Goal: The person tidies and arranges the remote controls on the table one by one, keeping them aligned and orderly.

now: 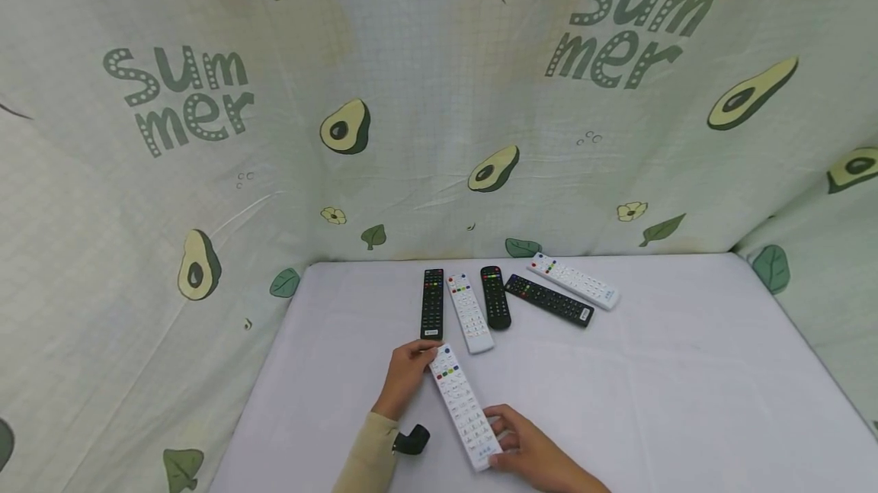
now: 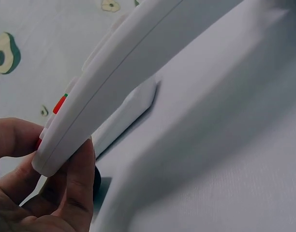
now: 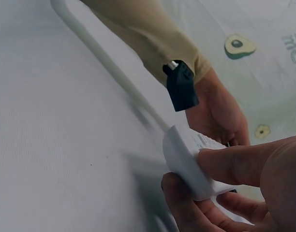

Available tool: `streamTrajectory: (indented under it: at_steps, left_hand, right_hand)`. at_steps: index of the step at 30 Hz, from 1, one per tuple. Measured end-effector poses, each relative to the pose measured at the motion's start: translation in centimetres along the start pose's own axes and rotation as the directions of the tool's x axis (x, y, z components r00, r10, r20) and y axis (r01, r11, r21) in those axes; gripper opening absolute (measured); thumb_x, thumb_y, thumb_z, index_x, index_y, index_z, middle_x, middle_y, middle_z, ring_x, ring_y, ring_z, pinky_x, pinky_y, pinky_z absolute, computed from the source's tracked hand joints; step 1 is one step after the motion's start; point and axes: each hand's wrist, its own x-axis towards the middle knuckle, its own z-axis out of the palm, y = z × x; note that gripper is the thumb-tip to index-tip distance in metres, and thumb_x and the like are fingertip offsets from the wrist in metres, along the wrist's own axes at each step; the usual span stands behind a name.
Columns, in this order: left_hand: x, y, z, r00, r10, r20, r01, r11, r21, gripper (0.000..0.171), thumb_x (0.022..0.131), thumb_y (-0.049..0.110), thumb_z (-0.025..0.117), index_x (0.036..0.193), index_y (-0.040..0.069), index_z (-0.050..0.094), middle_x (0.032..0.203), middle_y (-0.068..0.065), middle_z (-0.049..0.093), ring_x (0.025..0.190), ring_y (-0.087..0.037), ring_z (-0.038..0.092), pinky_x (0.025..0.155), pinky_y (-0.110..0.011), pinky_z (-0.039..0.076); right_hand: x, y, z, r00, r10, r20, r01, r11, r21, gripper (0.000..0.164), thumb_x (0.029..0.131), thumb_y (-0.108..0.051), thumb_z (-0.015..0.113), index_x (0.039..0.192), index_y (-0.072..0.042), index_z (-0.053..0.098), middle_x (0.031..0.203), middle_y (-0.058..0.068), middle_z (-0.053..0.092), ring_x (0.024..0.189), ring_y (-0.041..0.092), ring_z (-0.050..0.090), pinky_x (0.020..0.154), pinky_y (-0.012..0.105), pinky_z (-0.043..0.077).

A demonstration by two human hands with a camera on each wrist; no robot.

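Observation:
Both hands hold one white remote control (image 1: pixel 465 409) at its two ends, its button side turned up. My left hand (image 1: pixel 406 375) pinches the upper end, near the coloured buttons; in the left wrist view, thumb and fingers (image 2: pixel 80 179) grip that end and the remote (image 2: pixel 109 72) is raised over the cloth. The lower end is pinched by my right hand (image 1: pixel 524 447), thumb on top and fingers beneath, as the right wrist view shows on the remote (image 3: pixel 182 154). Just beyond the left hand lies a black remote (image 1: pixel 432 302), and beside that a second white remote (image 1: pixel 470 314).
Farther right on the white-covered table (image 1: pixel 652 386) lie a rounded black remote (image 1: pixel 495 299), a slanted black remote (image 1: pixel 549 300) and another white remote (image 1: pixel 575 280) at the back edge. A printed avocado curtain (image 1: pixel 425 97) hangs behind. A black camera mount (image 1: pixel 413 441) sits at the left wrist.

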Motion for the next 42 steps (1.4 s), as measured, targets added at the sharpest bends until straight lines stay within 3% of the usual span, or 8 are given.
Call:
streamTrajectory:
  at_steps: [5, 11, 18, 23, 32, 35, 42]
  left_hand:
    - [0.1, -0.5, -0.9, 0.999, -0.015, -0.034, 0.016, 0.999, 0.045, 0.022, 0.102, 0.013, 0.065, 0.116, 0.001, 0.077, 0.120, -0.014, 0.072, 0.097, -0.018, 0.062, 0.078, -0.025, 0.054]
    - [0.2, -0.9, -1.9, 0.998, -0.024, -0.064, 0.029, 0.996, 0.079, 0.022, 0.102, 0.013, 0.065, 0.115, -0.001, 0.077, 0.119, -0.015, 0.072, 0.097, -0.019, 0.062, 0.074, -0.022, 0.053]
    - [0.3, -1.1, -2.7, 0.995, -0.028, -0.095, 0.039, 0.993, 0.111, 0.020, 0.101, 0.013, 0.066, 0.112, 0.000, 0.077, 0.119, -0.014, 0.073, 0.103, -0.021, 0.062, 0.079, -0.025, 0.050]
    - [0.4, -1.5, -3.2, 0.993, -0.053, -0.101, 0.066, 0.990, 0.125, 0.020, 0.101, 0.015, 0.066, 0.112, 0.002, 0.077, 0.118, -0.011, 0.073, 0.101, -0.021, 0.061, 0.082, -0.029, 0.048]
    - [0.5, -2.0, -3.7, 0.992, -0.062, -0.106, 0.080, 0.981, 0.179, 0.019, 0.101, 0.015, 0.066, 0.110, 0.002, 0.076, 0.111, -0.010, 0.073, 0.093, -0.020, 0.059, 0.077, -0.029, 0.048]
    - [0.5, -2.2, -3.9, 0.992, -0.063, -0.113, 0.084, 0.977, 0.197, 0.019, 0.101, 0.016, 0.067, 0.110, 0.003, 0.077, 0.112, -0.010, 0.073, 0.095, -0.020, 0.059, 0.078, -0.029, 0.047]
    - [0.5, -2.3, -4.3, 0.991, -0.056, -0.120, 0.080, 0.974, 0.211, 0.018, 0.101, 0.016, 0.067, 0.109, 0.002, 0.076, 0.111, -0.011, 0.073, 0.098, -0.022, 0.062, 0.080, -0.031, 0.050]
  right_hand:
    - [1.0, 0.0, 1.5, 1.000, 0.019, -0.006, -0.019, 1.000, -0.006, 0.065, 0.089, 0.000, 0.076, 0.146, 0.005, 0.046, 0.112, 0.008, 0.060, 0.095, 0.020, 0.066, 0.076, 0.026, 0.056]
    - [2.4, -0.1, 3.0, 0.997, 0.073, -0.023, -0.073, 0.997, -0.006, 0.064, 0.088, 0.002, 0.075, 0.146, 0.003, 0.047, 0.110, 0.008, 0.061, 0.098, 0.024, 0.067, 0.080, 0.039, 0.059]
    - [3.2, -0.3, 4.3, 1.000, 0.024, -0.019, -0.023, 1.000, 0.010, 0.064, 0.085, 0.006, 0.075, 0.143, 0.006, 0.047, 0.105, 0.007, 0.062, 0.093, 0.021, 0.066, 0.075, 0.029, 0.056]
    - [3.8, -0.1, 4.7, 0.999, 0.026, 0.020, -0.026, 1.000, -0.010, 0.065, 0.086, 0.000, 0.077, 0.142, 0.006, 0.046, 0.104, 0.004, 0.063, 0.092, 0.016, 0.067, 0.078, 0.031, 0.059]
    - [6.1, 3.9, 6.0, 0.996, 0.082, 0.043, -0.083, 0.996, 0.030, 0.075, 0.085, -0.008, 0.084, 0.149, -0.005, 0.045, 0.106, 0.003, 0.064, 0.091, 0.014, 0.068, 0.079, 0.029, 0.060]
    - [6.8, 4.8, 6.4, 0.997, 0.062, 0.037, -0.064, 0.997, 0.037, 0.076, 0.084, -0.005, 0.084, 0.149, -0.005, 0.045, 0.106, 0.006, 0.064, 0.091, 0.018, 0.069, 0.077, 0.031, 0.061]
    - [7.5, 4.7, 7.4, 0.997, 0.066, 0.039, -0.068, 0.997, 0.047, 0.082, 0.082, 0.000, 0.084, 0.152, -0.002, 0.041, 0.106, 0.004, 0.063, 0.091, 0.017, 0.069, 0.077, 0.030, 0.061]
